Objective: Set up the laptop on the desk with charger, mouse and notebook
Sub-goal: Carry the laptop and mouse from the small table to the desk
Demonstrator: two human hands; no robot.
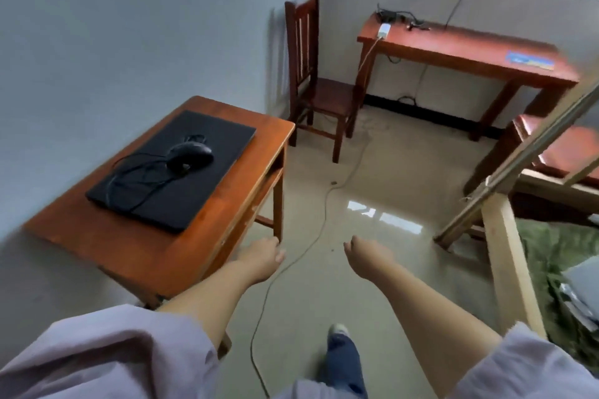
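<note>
We count one closed laptop (171, 168), one mouse (190, 155) atop it, two worktops (155, 256) (460, 52), one chair (319, 81) between.

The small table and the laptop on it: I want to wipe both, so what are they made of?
The small table looks like varnished wood: orange-brown, visible grain, slight sheen. The closed laptop has a matte black shell, plastic or coated metal; the look cannot settle which.

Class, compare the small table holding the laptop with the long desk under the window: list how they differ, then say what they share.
The small table is squarish and stands near the person against the left wall; the long desk is narrow and stands across the room under the window. The small table carries a closed laptop with a mouse on top; the long desk carries a white charger and cables. Both are reddish-brown wood.
</note>
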